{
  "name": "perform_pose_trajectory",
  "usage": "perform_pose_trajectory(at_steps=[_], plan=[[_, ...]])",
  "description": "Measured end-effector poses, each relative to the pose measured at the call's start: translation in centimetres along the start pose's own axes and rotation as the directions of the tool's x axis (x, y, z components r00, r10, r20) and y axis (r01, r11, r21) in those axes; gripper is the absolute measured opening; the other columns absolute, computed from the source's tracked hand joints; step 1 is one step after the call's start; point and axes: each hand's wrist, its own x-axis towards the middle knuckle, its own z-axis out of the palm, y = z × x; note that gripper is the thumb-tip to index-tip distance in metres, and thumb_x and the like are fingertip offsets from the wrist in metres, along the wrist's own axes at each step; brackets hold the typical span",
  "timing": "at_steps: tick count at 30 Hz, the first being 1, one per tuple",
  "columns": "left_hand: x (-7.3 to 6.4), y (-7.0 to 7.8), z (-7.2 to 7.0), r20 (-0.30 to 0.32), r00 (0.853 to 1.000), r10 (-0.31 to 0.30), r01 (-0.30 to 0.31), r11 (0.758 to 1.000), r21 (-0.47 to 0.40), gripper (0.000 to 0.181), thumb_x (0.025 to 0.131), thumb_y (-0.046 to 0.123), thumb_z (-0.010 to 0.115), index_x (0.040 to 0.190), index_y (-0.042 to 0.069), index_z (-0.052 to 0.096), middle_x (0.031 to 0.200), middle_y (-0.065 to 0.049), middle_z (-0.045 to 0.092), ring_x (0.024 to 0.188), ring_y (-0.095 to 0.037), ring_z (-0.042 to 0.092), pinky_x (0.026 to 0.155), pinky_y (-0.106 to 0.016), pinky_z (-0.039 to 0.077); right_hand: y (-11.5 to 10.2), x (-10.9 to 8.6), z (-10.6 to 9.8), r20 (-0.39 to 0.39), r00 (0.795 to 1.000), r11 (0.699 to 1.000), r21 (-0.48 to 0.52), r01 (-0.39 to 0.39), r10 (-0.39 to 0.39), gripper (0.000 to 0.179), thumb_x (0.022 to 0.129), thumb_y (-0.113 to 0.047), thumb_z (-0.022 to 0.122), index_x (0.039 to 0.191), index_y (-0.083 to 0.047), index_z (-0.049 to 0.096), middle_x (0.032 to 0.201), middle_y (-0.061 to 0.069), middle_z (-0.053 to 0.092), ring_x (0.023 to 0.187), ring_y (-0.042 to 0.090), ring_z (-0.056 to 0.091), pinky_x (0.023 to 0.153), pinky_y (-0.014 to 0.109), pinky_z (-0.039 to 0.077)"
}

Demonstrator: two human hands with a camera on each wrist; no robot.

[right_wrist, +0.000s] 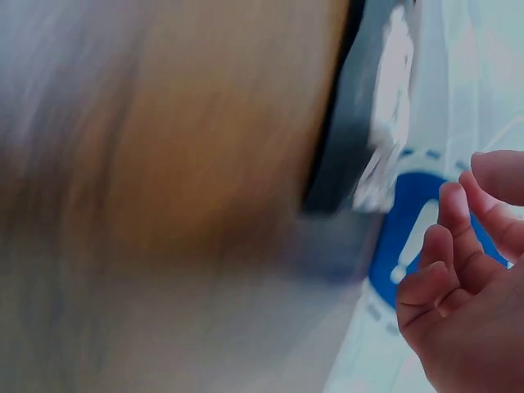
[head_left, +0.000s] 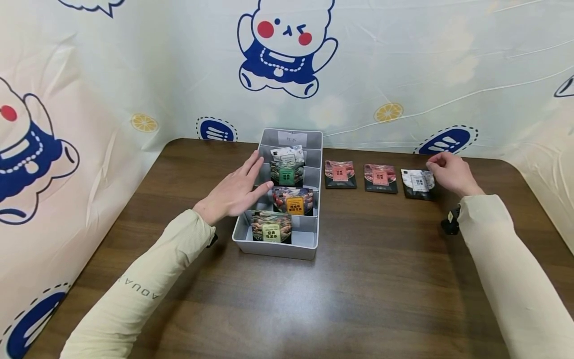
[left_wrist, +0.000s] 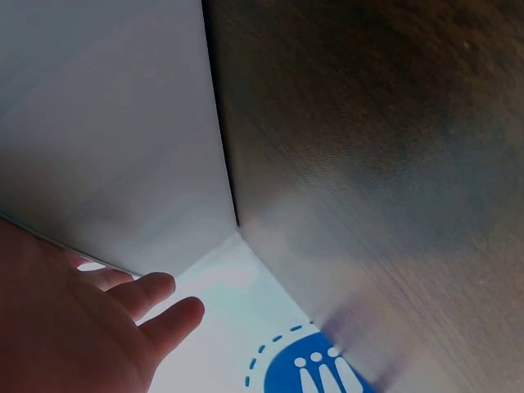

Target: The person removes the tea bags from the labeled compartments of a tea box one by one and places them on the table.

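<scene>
My left hand [head_left: 235,192] rests with straight fingers across the left rim of a grey divided box [head_left: 309,239]. In the left wrist view, fingers [left_wrist: 176,319] lie along the box's upper edge. Inside lean tea packets: a white one [head_left: 287,153], a green-labelled one [head_left: 287,174], an orange-labelled one [head_left: 293,200] and a pale-green-labelled one [head_left: 271,228]. My right hand [head_left: 455,174], fingers loosely bent, is at the right edge of a black-and-white tea packet [head_left: 418,183]. The right wrist view shows a gap between those fingertips and that packet [right_wrist: 385,123].
Two red-labelled tea packets [head_left: 340,173] lie in a row between the box and the black-and-white one. A paper label [head_left: 292,138] is on the box's back end. The brown wooden table [head_left: 381,279] meets a printed cloth [head_left: 358,65] behind.
</scene>
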Motion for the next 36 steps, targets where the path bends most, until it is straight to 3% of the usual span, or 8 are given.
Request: perform_pose_trajectory(at_steps=[8,15,22,32,36], plan=[[-0.1,0.0,0.0,0.01,1.0,0.004,-0.004,1.0,0.0,0.082,0.097,0.065,0.019,0.156,0.01,0.002,0.164,-0.006,-0.011,0.151,-0.03,0.009,0.12,-0.048,0.018,-3.8,0.3,1.2,-0.04,0.994,0.994,0.041,0.101,-0.099,0.038,0.102,-0.031,0.043,0.116,0.002,0.055,0.102,0.022,0.055,0.085,0.03,0.049,0.064,0.034,0.041],[-0.1,0.1,-0.1,0.008,1.0,0.004,-0.004,1.0,-0.001,0.082,0.098,0.065,0.019,0.156,0.01,0.003,0.164,-0.006,-0.011,0.151,-0.031,0.01,0.12,-0.049,0.018,-8.2,0.6,2.6,-0.049,0.98,0.977,0.089,0.196,-0.192,0.033,0.101,-0.028,0.047,0.114,0.0,0.058,0.104,0.021,0.059,0.088,0.028,0.052,0.071,0.035,0.04],[0.0,0.0,0.1,-0.001,1.0,-0.001,0.001,1.0,-0.005,0.082,0.097,0.066,0.02,0.156,0.011,0.003,0.164,-0.005,-0.01,0.15,-0.032,0.012,0.119,-0.05,0.02,-12.5,1.1,4.6,-0.057,0.951,0.939,0.152,0.309,-0.303,0.028,0.101,-0.022,0.049,0.115,-0.001,0.062,0.101,0.016,0.062,0.079,0.026,0.054,0.066,0.034,0.044],[-0.1,0.0,0.0,-0.002,1.0,-0.003,0.003,1.0,-0.001,0.082,0.097,0.066,0.02,0.156,0.01,0.004,0.164,-0.006,-0.01,0.15,-0.032,0.013,0.119,-0.05,0.021,-18.0,1.5,7.7,-0.062,0.894,0.874,0.191,0.448,-0.444,0.021,0.098,-0.015,0.054,0.11,-0.001,0.065,0.097,0.015,0.065,0.074,0.025,0.055,0.067,0.035,0.044],[0.0,0.0,0.1,-0.011,1.0,0.003,-0.003,1.0,0.0,0.082,0.097,0.065,0.02,0.156,0.01,0.004,0.164,-0.006,-0.01,0.15,-0.032,0.014,0.119,-0.049,0.021,-19.8,1.7,8.7,-0.092,0.864,0.844,0.189,0.503,-0.494,0.019,0.096,-0.011,0.056,0.107,0.0,0.068,0.101,0.015,0.067,0.081,0.027,0.059,0.075,0.038,0.047]])
